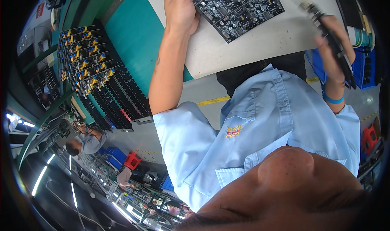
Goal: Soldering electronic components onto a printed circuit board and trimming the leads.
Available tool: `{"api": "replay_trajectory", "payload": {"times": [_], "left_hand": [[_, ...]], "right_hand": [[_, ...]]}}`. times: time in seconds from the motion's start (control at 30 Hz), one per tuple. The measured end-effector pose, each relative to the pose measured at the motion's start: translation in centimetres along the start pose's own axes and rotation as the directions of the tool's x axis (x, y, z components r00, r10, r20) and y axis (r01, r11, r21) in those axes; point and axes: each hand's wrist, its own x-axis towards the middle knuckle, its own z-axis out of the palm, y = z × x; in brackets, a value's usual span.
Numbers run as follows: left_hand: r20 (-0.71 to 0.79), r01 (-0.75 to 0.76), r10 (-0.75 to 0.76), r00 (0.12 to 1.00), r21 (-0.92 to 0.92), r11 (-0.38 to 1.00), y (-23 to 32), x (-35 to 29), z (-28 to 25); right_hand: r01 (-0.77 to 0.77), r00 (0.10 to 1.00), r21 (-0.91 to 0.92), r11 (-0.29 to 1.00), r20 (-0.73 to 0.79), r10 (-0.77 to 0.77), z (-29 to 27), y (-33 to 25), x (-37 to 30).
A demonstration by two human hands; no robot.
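At the top edge, a dark circuit board panel (pixel 239 11), divided into several sections with small components, lies over the pale work surface. My left hand (pixel 180 9) is closed at the panel's left edge; its fingertips are partly cut off by the frame. To the right, my right hand (pixel 335 44) wraps round a long black-handled tool (pixel 334 40). Motion smears the tool's pale upper end, so its kind is unclear. That end is apart from the panel, beyond its right side.
A green mat (pixel 134 35) borders the pale work surface (pixel 260 44) on the left. Beside it stands a black rack (pixel 118 92) with boards carrying yellow and blue parts (pixel 83 56). Blue bins (pixel 367 68) stand at right. Two other people work farther off at lower left.
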Motion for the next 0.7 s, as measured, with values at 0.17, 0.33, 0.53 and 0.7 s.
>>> {"api": "replay_trajectory", "payload": {"times": [0.17, 0.33, 0.53, 0.7], "left_hand": [[0.022, -0.021, 0.021, 1.0, -0.011, 1.0, -0.3, 0.2, -0.2], [0.021, -0.017, 0.017, 1.0, -0.01, 1.0, -0.1, 0.1, -0.3], [0.018, 0.001, -0.001, 1.0, 0.0, 1.0, 0.0, 0.0, -0.1], [0.017, -0.013, 0.013, 1.0, 0.007, 1.0, 0.1, -0.1, 0.1]], "right_hand": [[-0.34, 0.909, -0.078, 0.937, -0.284, 0.306, -0.2, 0.8, 0.7], [-0.168, 0.966, 0.042, 0.985, -0.193, 0.173, 0.5, -0.1, -0.1], [0.089, 0.985, 0.156, 0.984, 0.135, -0.111, 1.7, -0.7, 0.7], [0.036, 0.984, 0.189, 0.981, 0.167, -0.068, 2.6, -1.4, 1.1]]}}
